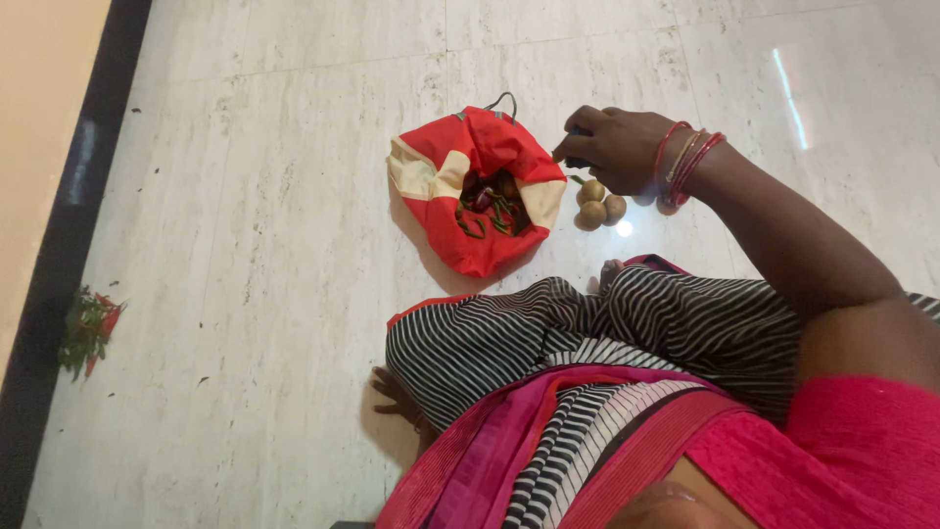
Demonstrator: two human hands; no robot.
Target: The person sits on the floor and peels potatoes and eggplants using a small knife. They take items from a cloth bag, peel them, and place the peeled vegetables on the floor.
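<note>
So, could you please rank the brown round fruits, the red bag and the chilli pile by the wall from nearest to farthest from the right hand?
From the right hand:
1. Brown round fruits, just below it.
2. Red bag, beside its fingers.
3. Chilli pile, far off by the wall.

Glossy polished stone floor (245, 196); soft matt red cloth bag (477, 191).

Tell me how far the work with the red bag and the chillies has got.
Done: the red bag lies open on the floor with chillies inside, and three brown round fruits sit beside it. In hand: the right hand hovers by the bag's edge, pinching something small and dark; the left hand rests on the floor. Left: a heap of chillies lies by the wall.
</note>
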